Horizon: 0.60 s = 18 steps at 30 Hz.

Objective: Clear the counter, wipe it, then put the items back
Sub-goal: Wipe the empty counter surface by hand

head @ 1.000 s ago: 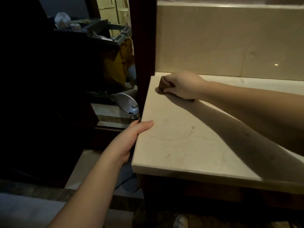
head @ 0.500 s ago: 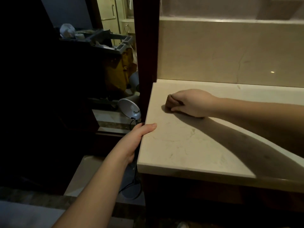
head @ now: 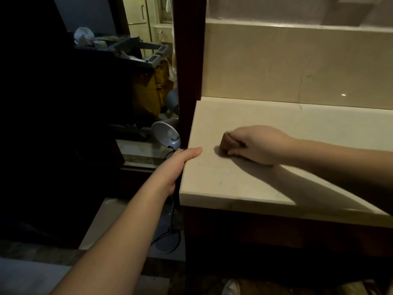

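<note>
The pale marble counter [head: 265, 184] lies bare under my hands. My right hand [head: 253, 144] rests on it near the left end, fingers curled round a small brown cloth [head: 225, 140] that barely shows at the knuckles. My left hand [head: 177, 165] holds the counter's left edge, thumb lying on top and fingers hidden down the side. A white desk lamp [head: 167, 135] with a black stem stands just left of the counter, on a lower level, right behind my left hand.
A dark wooden post [head: 189, 60] rises at the counter's back left corner, with a marble backsplash [head: 297, 67] behind. A grey housekeeping cart [head: 136, 50] with a yellow bag stands beyond the lamp. The lamp's round base [head: 168, 241] and cord lie on the floor.
My right hand has slid with the cloth from the back left corner towards the front of the counter. My left hand has stayed on the edge.
</note>
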{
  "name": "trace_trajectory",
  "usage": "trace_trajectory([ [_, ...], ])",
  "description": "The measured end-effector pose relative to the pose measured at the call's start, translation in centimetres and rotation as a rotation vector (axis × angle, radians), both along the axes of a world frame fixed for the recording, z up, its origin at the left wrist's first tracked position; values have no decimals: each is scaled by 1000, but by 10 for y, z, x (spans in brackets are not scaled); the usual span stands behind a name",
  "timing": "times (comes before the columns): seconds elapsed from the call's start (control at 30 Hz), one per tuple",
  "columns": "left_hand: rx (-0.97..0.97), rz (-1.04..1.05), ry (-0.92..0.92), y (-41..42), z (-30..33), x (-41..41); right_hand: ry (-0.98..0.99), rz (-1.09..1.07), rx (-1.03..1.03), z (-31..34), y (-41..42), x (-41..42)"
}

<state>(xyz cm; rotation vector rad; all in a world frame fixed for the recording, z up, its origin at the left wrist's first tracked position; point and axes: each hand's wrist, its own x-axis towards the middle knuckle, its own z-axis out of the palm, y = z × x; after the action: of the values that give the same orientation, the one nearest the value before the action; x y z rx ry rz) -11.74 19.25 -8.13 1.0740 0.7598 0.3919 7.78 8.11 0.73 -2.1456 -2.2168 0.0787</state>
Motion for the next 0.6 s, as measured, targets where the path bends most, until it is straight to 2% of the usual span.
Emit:
trace_trajectory([
  [0.13,19,-14,17,-4,4,-1,-78,-161,39,11,46,16],
  [0.23,9,-5,17,-4,4,-2,-30,-116,34,6,52,8],
  [0.4,29,4,12,-2,3,-1,63,79,-53,-1,-3,-18],
  [0.5,46,-8,31,-5,6,-1,48,28,-80,6,9,-11],
  [0.6,49,-19,26,-8,8,-2,25,-72,2,9,38,-2],
])
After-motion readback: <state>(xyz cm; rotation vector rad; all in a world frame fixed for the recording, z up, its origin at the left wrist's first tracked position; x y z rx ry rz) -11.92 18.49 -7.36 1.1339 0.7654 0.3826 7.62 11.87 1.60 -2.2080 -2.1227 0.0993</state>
